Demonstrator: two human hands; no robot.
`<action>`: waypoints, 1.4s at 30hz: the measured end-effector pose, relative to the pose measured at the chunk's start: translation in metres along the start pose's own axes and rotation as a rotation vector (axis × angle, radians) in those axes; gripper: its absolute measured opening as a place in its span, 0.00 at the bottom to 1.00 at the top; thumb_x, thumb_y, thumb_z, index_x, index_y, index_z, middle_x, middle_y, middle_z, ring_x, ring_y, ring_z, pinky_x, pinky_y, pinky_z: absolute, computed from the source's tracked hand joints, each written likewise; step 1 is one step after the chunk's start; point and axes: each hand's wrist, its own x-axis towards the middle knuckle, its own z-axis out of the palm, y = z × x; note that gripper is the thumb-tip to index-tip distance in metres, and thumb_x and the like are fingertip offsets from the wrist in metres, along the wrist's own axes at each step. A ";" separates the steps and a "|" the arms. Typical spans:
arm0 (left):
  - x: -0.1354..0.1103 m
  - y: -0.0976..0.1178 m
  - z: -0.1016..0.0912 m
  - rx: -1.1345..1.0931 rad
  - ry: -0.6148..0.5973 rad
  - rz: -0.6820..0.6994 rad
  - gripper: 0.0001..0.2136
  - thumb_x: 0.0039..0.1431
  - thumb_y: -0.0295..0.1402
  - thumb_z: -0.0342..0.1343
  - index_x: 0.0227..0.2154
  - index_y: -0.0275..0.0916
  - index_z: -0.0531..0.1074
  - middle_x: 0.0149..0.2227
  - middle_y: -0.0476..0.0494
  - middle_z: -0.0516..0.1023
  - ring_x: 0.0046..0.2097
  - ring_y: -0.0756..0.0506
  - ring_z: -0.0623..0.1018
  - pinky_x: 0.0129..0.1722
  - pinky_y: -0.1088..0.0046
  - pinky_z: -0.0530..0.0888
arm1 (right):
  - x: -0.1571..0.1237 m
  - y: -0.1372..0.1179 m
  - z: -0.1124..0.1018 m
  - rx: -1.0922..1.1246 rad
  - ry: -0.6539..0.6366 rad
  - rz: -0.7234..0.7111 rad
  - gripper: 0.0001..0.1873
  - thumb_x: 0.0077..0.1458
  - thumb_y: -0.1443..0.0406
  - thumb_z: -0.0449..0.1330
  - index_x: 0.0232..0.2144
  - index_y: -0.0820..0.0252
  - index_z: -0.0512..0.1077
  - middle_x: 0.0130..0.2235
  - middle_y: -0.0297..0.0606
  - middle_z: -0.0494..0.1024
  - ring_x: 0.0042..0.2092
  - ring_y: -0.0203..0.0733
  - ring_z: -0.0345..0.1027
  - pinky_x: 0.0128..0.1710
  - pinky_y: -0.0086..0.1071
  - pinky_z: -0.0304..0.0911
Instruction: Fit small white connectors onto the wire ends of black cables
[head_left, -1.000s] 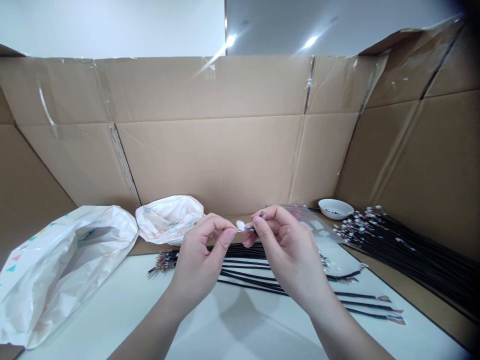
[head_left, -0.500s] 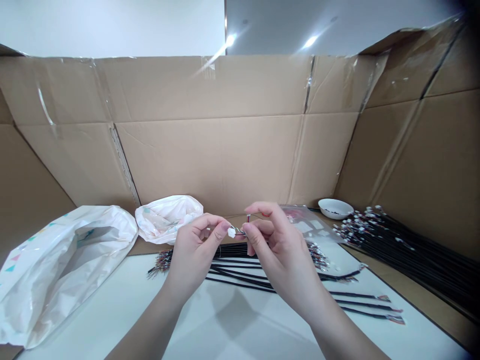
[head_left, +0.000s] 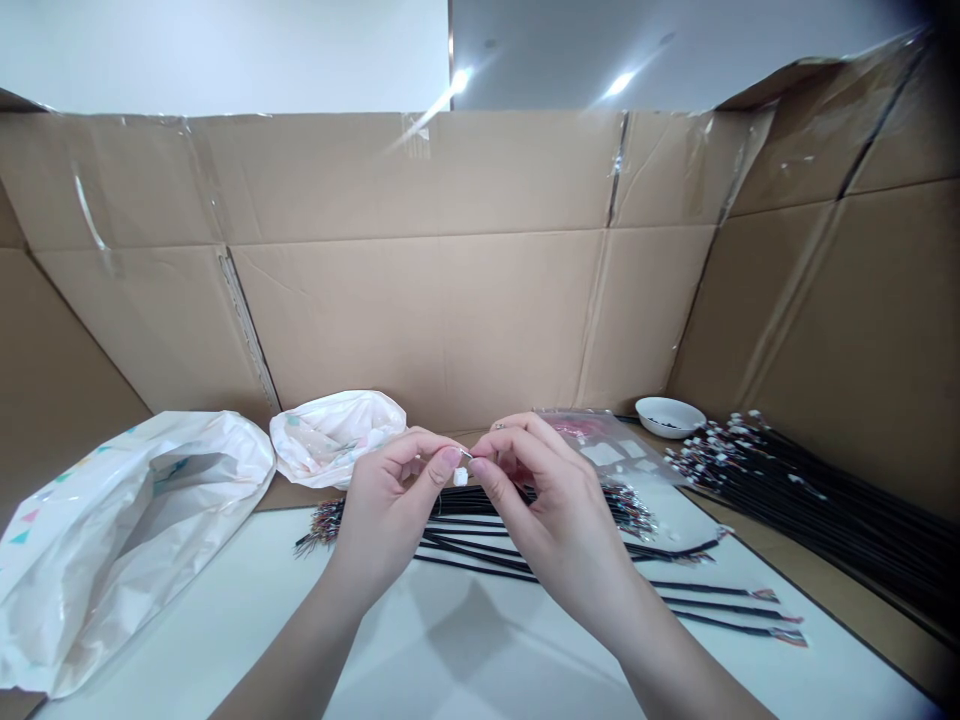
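Note:
My left hand (head_left: 405, 485) is closed in a pinch, thumb against forefinger, on a thin wire (head_left: 466, 453). Just below its thumb tip hangs a small white connector (head_left: 460, 477); how it joins the wire is hidden. My right hand (head_left: 544, 490) pinches the same short stretch of wire from the other side, its fingertips almost meeting the left ones. Under both hands, black cables (head_left: 480, 562) with bare coloured wire ends lie across the white table (head_left: 390, 660).
Two white plastic bags (head_left: 97, 540) stand at the left. Behind my right hand lies a clear plastic bag (head_left: 600, 440), beside a white bowl (head_left: 670, 417) with small dark pieces. A bundle of black cables with white connectors (head_left: 817, 500) fills the right side. Cardboard walls (head_left: 420, 330) surround the table.
My right hand has moved slightly left, closer to the left fingertips, and its raised forefinger has come down. The white connector now hangs a little lower. My left hand has stayed in place.

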 end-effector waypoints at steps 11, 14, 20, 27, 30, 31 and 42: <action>-0.003 0.002 -0.002 0.070 -0.055 0.076 0.10 0.61 0.37 0.52 0.27 0.39 0.71 0.28 0.50 0.72 0.31 0.51 0.69 0.30 0.77 0.64 | -0.003 -0.001 0.005 0.052 0.047 -0.012 0.07 0.60 0.71 0.50 0.31 0.59 0.66 0.37 0.39 0.63 0.36 0.35 0.61 0.27 0.25 0.59; -0.003 0.003 -0.001 0.081 -0.046 0.072 0.11 0.62 0.37 0.51 0.26 0.39 0.70 0.28 0.50 0.72 0.31 0.51 0.69 0.30 0.76 0.64 | -0.003 -0.001 0.005 0.066 0.028 -0.008 0.07 0.60 0.70 0.49 0.31 0.60 0.66 0.38 0.39 0.63 0.35 0.34 0.61 0.27 0.25 0.59; -0.005 0.004 -0.002 0.172 -0.029 0.128 0.11 0.61 0.37 0.52 0.26 0.39 0.71 0.26 0.49 0.71 0.31 0.50 0.70 0.33 0.75 0.65 | -0.003 -0.001 0.003 0.111 -0.008 0.030 0.06 0.61 0.68 0.51 0.32 0.60 0.66 0.40 0.39 0.62 0.31 0.30 0.61 0.27 0.24 0.60; -0.004 0.006 -0.003 0.020 -0.089 0.031 0.11 0.60 0.38 0.52 0.26 0.38 0.71 0.26 0.49 0.70 0.29 0.50 0.68 0.29 0.75 0.65 | -0.005 0.000 0.005 0.132 0.037 0.011 0.06 0.61 0.69 0.50 0.32 0.58 0.66 0.42 0.39 0.62 0.40 0.34 0.63 0.28 0.23 0.60; -0.003 0.004 -0.003 -0.094 -0.120 -0.030 0.11 0.59 0.38 0.52 0.25 0.37 0.69 0.25 0.49 0.67 0.29 0.50 0.67 0.29 0.76 0.65 | -0.005 0.001 0.006 0.140 0.024 -0.053 0.07 0.61 0.70 0.49 0.32 0.57 0.64 0.39 0.39 0.63 0.48 0.38 0.59 0.30 0.23 0.60; -0.002 0.003 -0.003 -0.123 -0.122 -0.048 0.12 0.59 0.38 0.52 0.25 0.37 0.68 0.25 0.49 0.66 0.29 0.50 0.66 0.29 0.76 0.65 | -0.005 0.002 0.006 0.147 0.007 -0.075 0.07 0.61 0.70 0.49 0.32 0.56 0.64 0.38 0.39 0.64 0.49 0.38 0.58 0.31 0.24 0.61; -0.003 0.004 -0.005 -0.245 -0.049 -0.041 0.08 0.56 0.39 0.57 0.35 0.41 0.72 0.28 0.50 0.71 0.31 0.51 0.71 0.32 0.78 0.70 | -0.003 0.004 0.004 -0.108 0.107 -0.220 0.06 0.60 0.73 0.49 0.33 0.59 0.62 0.41 0.43 0.62 0.49 0.40 0.60 0.29 0.26 0.63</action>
